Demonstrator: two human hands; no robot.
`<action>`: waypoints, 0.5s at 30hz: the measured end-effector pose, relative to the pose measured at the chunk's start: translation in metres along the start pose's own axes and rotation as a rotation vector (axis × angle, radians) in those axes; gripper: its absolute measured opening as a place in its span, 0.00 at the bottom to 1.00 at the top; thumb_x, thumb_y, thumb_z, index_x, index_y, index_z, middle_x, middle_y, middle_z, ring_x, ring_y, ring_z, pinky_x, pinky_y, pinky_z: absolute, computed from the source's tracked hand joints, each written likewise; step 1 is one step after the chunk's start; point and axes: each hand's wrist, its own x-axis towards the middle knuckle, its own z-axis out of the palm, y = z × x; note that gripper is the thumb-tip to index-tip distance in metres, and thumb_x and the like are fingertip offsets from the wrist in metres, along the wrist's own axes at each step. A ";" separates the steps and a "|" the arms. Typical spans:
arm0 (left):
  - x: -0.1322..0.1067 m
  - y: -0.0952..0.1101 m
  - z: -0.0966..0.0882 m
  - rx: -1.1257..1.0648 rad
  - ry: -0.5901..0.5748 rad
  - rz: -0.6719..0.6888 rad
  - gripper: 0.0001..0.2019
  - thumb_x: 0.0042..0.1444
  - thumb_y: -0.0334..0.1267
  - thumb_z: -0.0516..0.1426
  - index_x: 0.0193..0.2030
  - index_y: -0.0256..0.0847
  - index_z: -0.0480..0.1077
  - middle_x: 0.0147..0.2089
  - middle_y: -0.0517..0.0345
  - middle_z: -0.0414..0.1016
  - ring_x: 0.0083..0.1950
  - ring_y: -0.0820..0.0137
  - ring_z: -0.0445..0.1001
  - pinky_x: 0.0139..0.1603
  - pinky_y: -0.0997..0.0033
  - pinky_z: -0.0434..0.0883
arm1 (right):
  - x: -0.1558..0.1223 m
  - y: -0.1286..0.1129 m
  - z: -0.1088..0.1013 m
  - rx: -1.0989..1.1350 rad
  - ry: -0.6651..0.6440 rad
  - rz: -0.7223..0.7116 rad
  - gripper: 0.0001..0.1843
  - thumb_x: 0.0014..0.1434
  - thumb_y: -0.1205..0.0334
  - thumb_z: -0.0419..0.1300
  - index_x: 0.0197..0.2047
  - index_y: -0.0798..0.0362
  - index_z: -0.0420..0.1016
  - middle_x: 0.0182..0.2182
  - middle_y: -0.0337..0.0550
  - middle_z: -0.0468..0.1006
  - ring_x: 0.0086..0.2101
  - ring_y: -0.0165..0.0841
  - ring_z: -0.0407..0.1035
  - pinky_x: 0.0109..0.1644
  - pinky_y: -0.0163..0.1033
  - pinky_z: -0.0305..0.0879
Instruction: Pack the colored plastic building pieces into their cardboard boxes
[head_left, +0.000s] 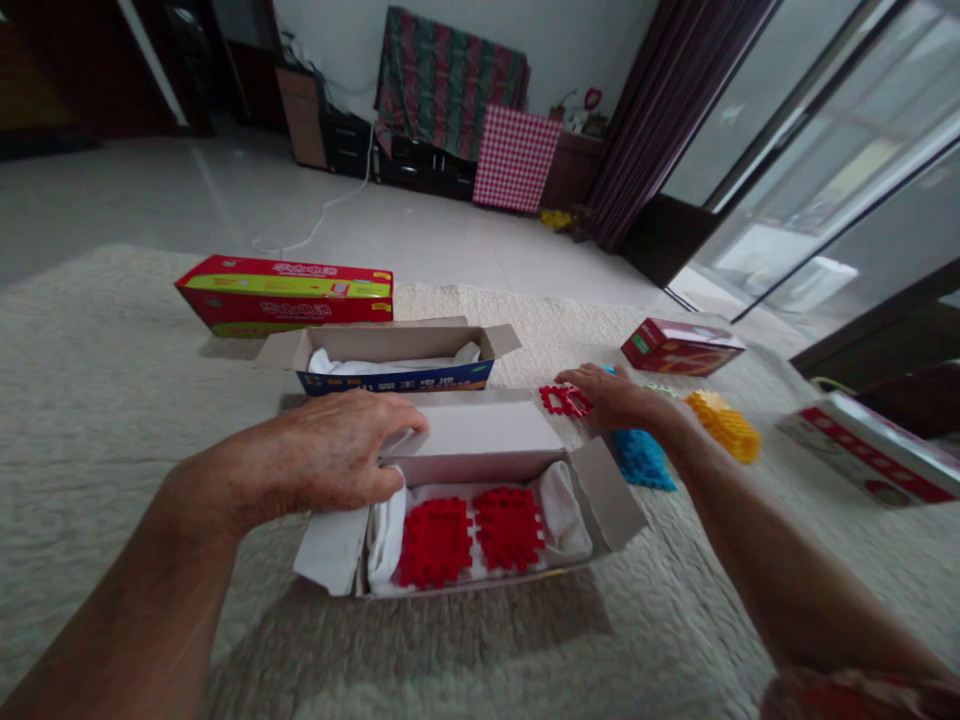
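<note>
An opened cardboard box (480, 425) lies in front of me, lined with white cloth (566, 510). Inside it, side by side, are two red notched plastic building pieces (436, 540). My left hand (322, 450) grips the box's back left corner, thumb near the cloth and fingers over the raised flap. To the right beyond the box, my right hand (611, 395) has its fingers closed on red open-framed plastic pieces (556, 400) low over the mat; its fingertips are partly hidden. Blue notched pieces (643, 460) lie under and beside my right wrist.
Behind the box stands a blue open box (390, 380) with white cloth inside. Farther left is a red and green box (292, 290). Stacked yellow pieces (724, 425), a small red box (679, 348) and a white and red box (874, 450) lie right on the quilted mat (112, 420).
</note>
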 end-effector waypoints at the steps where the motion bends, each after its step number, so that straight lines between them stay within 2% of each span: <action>1: 0.000 0.000 0.000 -0.002 -0.002 -0.001 0.22 0.50 0.41 0.56 0.54 0.49 0.71 0.61 0.55 0.71 0.61 0.57 0.69 0.59 0.60 0.66 | 0.000 0.001 0.002 -0.009 -0.002 0.001 0.31 0.53 0.71 0.58 0.61 0.50 0.65 0.56 0.57 0.71 0.57 0.50 0.64 0.58 0.65 0.57; 7: 0.001 -0.001 0.000 -0.005 -0.002 0.002 0.21 0.50 0.40 0.56 0.54 0.48 0.71 0.60 0.55 0.71 0.59 0.58 0.70 0.58 0.60 0.67 | 0.005 0.000 0.012 -0.040 0.035 -0.014 0.25 0.55 0.69 0.58 0.57 0.48 0.69 0.55 0.54 0.73 0.60 0.51 0.57 0.59 0.68 0.52; 9: 0.001 -0.002 0.000 -0.008 -0.002 0.007 0.22 0.50 0.40 0.56 0.53 0.49 0.71 0.60 0.55 0.71 0.59 0.57 0.70 0.58 0.59 0.67 | 0.007 -0.001 0.011 -0.047 0.048 -0.009 0.23 0.55 0.69 0.58 0.55 0.47 0.71 0.53 0.52 0.74 0.59 0.51 0.58 0.59 0.67 0.51; 12: 0.001 -0.002 0.000 -0.014 -0.010 0.004 0.22 0.50 0.40 0.57 0.53 0.48 0.72 0.60 0.54 0.72 0.59 0.56 0.70 0.59 0.59 0.66 | 0.006 -0.003 0.004 -0.066 0.073 0.031 0.21 0.53 0.68 0.61 0.52 0.48 0.73 0.51 0.53 0.75 0.55 0.51 0.63 0.59 0.66 0.53; 15: -0.001 0.001 -0.002 -0.003 -0.010 -0.038 0.22 0.49 0.41 0.58 0.54 0.49 0.72 0.59 0.55 0.73 0.58 0.57 0.71 0.57 0.60 0.67 | -0.006 -0.006 -0.014 -0.058 0.183 0.086 0.22 0.54 0.64 0.61 0.53 0.54 0.72 0.49 0.58 0.75 0.52 0.53 0.67 0.56 0.61 0.58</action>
